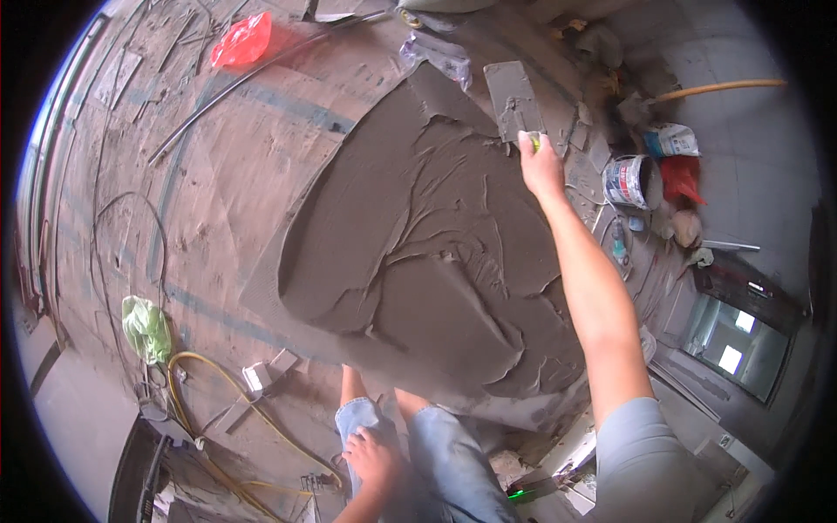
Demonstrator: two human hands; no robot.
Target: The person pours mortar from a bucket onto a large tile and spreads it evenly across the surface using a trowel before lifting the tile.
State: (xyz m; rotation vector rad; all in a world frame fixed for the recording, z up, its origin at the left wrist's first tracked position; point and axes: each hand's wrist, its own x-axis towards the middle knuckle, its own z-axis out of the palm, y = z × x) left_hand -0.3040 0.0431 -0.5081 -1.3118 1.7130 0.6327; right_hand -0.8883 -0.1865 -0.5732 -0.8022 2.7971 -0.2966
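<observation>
My right hand (542, 167), arm stretched forward, is closed round the handle of a rectangular plastering trowel (508, 87). Grey mortar coats its blade, which is at the far right edge of the mortar. A wide, thick layer of wet grey mortar (349, 244) covers most of a large flat sheet (264, 283) in front of my knees. Ridges and curved strokes mark its surface. My left hand (370, 455) rests on my jeans near the left knee, with its fingers laid out and nothing in them.
Right of the mortar stand a bucket (629, 181) and a red bag (681, 180). A red plastic bag (243, 40) and a long thin rod (235, 85) lie far left. Near left are a green bag (146, 329), a yellow hose (228, 379) and a white-grey tool (257, 376).
</observation>
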